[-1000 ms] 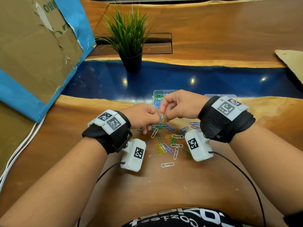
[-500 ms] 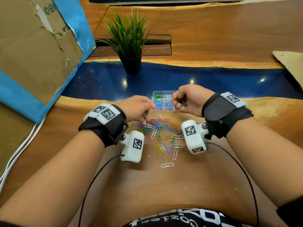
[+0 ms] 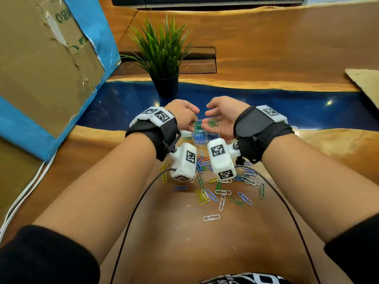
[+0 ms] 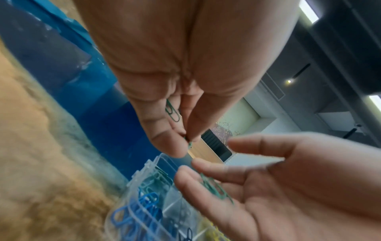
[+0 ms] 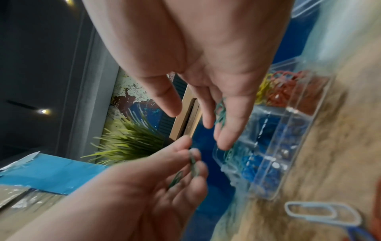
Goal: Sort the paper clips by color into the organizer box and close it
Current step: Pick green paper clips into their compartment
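The desk (image 3: pixel 266 50) is brown wood with a shiny blue strip across the middle of the head view. A green plant in a black pot (image 3: pixel 164 58) stands on it at the top middle. A big cardboard box with blue tape (image 3: pixel 41 68) fills the upper left. White cables (image 3: pixel 22 193) run down the left edge.

Loose paper clips (image 3: pixel 213 193) of many colors lie in the middle of the head view, below both hands. The organizer box (image 3: pixel 200 138) sits open just above them, mostly hidden by the hands in that view.

The wrist views show more. In the right wrist view, the clear organizer box (image 5: pixel 288 146) has red, yellow, blue and green clips in their own parts. The left wrist view shows the room's dark ceiling with lights at the upper right.

The left hand (image 3: pixel 182 117) is just above the box. Its fingers (image 4: pixel 164 140) pinch a green clip (image 4: pixel 190 144), and another green clip lies against its palm. The right hand (image 3: pixel 223 119) is palm up with fingers spread. Green clips (image 3: pixel 213 123) rest on it. The two hands are close but not touching.
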Action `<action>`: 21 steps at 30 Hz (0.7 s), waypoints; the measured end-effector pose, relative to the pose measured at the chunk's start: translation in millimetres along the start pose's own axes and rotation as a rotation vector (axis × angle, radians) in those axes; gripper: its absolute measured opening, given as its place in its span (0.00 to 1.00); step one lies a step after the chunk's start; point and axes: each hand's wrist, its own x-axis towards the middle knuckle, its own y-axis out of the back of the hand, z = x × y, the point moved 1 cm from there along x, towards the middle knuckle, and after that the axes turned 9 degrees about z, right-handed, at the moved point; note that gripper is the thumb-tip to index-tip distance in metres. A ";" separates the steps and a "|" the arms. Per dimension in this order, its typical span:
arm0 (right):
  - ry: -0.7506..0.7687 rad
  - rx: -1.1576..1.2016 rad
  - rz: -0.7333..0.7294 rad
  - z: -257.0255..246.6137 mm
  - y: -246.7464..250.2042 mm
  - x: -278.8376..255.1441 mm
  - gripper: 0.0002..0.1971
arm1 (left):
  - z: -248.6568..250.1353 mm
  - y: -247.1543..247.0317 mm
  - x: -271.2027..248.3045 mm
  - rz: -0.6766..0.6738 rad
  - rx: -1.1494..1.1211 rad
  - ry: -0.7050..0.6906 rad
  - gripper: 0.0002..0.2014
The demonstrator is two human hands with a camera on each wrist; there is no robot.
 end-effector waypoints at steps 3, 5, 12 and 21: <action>0.008 -0.018 0.002 -3.4 -2.8 0.7 0.19 | 3.2 -2.6 3.0 0.046 0.082 -0.023 0.10; 0.016 -0.029 0.004 -4.6 -3.5 0.6 0.22 | 4.8 -3.7 3.3 0.070 0.118 -0.038 0.10; 0.061 -0.038 0.022 -5.8 -1.2 -0.8 0.22 | 10.0 -9.5 3.0 0.079 0.197 -0.086 0.14; 0.043 -0.016 0.097 -4.1 5.2 -4.3 0.22 | 23.7 -23.1 -2.6 -0.027 0.312 -0.140 0.21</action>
